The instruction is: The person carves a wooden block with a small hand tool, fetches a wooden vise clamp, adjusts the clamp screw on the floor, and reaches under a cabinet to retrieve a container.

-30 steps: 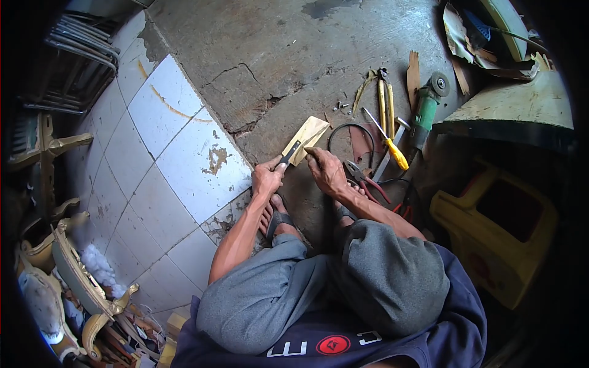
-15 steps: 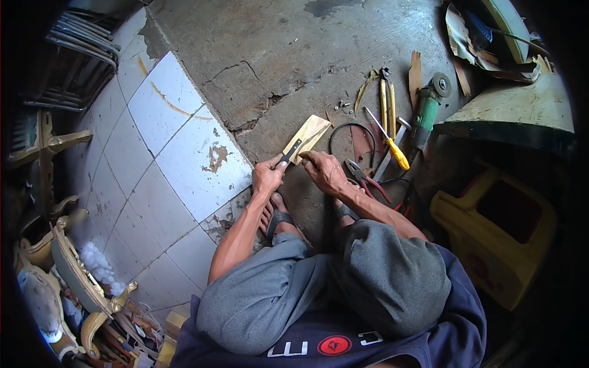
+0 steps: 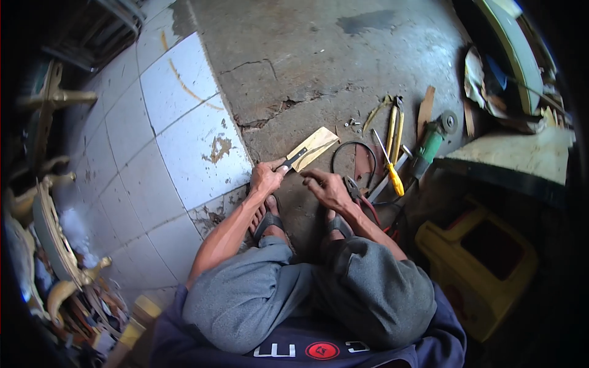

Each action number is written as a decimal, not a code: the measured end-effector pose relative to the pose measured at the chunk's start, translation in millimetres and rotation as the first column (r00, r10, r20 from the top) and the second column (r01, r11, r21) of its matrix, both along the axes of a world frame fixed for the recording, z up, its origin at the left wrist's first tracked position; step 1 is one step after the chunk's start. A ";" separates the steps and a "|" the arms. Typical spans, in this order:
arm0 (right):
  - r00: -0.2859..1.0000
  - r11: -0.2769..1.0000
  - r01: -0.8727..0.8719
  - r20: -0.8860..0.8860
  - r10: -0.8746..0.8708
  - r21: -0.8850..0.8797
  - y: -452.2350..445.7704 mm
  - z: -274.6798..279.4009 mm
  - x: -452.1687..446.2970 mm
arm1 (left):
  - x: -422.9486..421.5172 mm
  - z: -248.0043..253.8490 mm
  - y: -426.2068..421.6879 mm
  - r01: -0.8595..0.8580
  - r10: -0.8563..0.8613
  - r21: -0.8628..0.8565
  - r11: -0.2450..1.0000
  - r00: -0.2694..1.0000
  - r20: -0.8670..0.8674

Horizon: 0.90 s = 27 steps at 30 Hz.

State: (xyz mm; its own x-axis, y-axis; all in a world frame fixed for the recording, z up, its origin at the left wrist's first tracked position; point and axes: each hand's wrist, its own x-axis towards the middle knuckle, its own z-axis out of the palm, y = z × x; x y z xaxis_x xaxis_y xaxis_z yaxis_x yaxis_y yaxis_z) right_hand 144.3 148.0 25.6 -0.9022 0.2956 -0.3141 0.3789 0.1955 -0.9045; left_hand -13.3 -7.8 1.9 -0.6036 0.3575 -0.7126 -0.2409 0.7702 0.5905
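A flat pale wooden piece (image 3: 316,145) with a black strip (image 3: 297,156) along its lower end points up and to the right. My left hand (image 3: 267,178) is closed on that lower end, thumb on the black part. Just below the wood's right edge is my right hand (image 3: 327,189), its fingers curled together near the edge; whether anything small is between them is hidden. Right of it lie red-handled pliers (image 3: 368,206), a yellow screwdriver (image 3: 394,178), yellow-handled cutters (image 3: 396,129) and a hammer (image 3: 402,156).
A green angle grinder (image 3: 432,144) lies on the concrete beside wood scraps. Small screws (image 3: 351,122) and a black cable (image 3: 335,154) are near the tools. A yellow plastic item (image 3: 445,242) stands at the right, carved furniture parts (image 3: 58,230) at the left.
The view has shifted and tilted. My right hand has moved slightly down, away from the wood's edge; my left hand keeps its hold on the piece.
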 end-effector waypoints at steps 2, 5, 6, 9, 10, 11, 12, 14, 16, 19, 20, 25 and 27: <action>0.978 0.971 0.210 0.024 -0.208 -0.111 22.0 2.0 5.7 | -0.5 -6.2 -4.5 0.170 -0.166 0.010 0.985 0.974 -0.152; 0.924 0.875 0.383 -0.121 -0.363 0.298 64.0 -5.2 14.4 | -15.3 -10.9 -2.1 0.230 -0.231 -0.027 0.973 0.957 -0.174; 0.905 0.818 0.426 -0.175 -0.388 0.387 74.8 -6.3 13.6 | -16.5 -9.6 0.2 0.283 -0.288 -0.051 0.958 0.940 -0.182; 0.991 0.830 0.130 -0.045 -0.125 0.542 88.8 1.9 1.1 | -30.6 2.3 14.1 0.320 -0.318 -0.023 0.947 0.925 -0.210; 0.999 0.799 0.040 -0.030 -0.028 0.600 86.8 -0.7 -8.6 | -35.7 4.7 17.9 0.369 -0.352 0.013 0.929 0.895 -0.275; 0.995 0.785 -0.097 0.063 0.074 0.611 88.7 -1.7 -17.5 | -42.7 7.1 22.6 0.393 -0.389 -0.029 0.919 0.893 -0.228; 0.983 0.754 -0.186 0.117 0.145 0.631 89.5 -5.9 -25.8 | -48.2 10.9 27.0 0.385 -0.380 -0.026 0.923 0.896 -0.229; 0.959 0.669 -0.283 0.204 0.195 0.687 86.1 -11.4 -34.0 | -53.9 20.4 30.9 0.377 -0.367 -0.011 0.926 0.891 -0.267; 0.972 0.659 -0.234 0.171 0.159 0.715 83.9 -23.3 -34.1 | -62.6 28.3 30.7 0.373 -0.349 0.014 0.928 0.880 -0.322; 0.997 0.653 -0.082 0.071 0.044 0.753 74.4 -18.0 -33.3 | -70.1 31.6 22.8 0.223 -0.215 -0.015 0.975 0.918 -0.334; 0.999 0.655 0.023 -0.002 -0.033 0.755 68.0 -11.0 -34.7 | -70.8 27.4 16.5 0.218 -0.209 -0.012 0.976 0.919 -0.333; 0.941 0.675 0.260 -0.025 -0.337 0.690 52.7 -2.9 -32.6 | -64.6 10.6 -12.3 0.119 -0.146 -0.086 0.989 0.858 -0.493; 0.923 0.678 0.319 -0.056 -0.380 0.662 45.2 -1.3 -33.7 | -58.8 5.3 -16.0 0.172 -0.192 -0.090 0.981 0.776 -0.601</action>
State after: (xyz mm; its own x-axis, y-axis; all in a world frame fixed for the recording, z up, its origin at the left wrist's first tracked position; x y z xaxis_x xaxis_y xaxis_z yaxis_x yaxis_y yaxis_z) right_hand 110.6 193.2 24.3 -0.6714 0.7410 0.0119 0.6056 0.5578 -0.5675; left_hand -72.1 -23.7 7.2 -0.8391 0.4903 -0.2357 0.3039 0.7818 0.5445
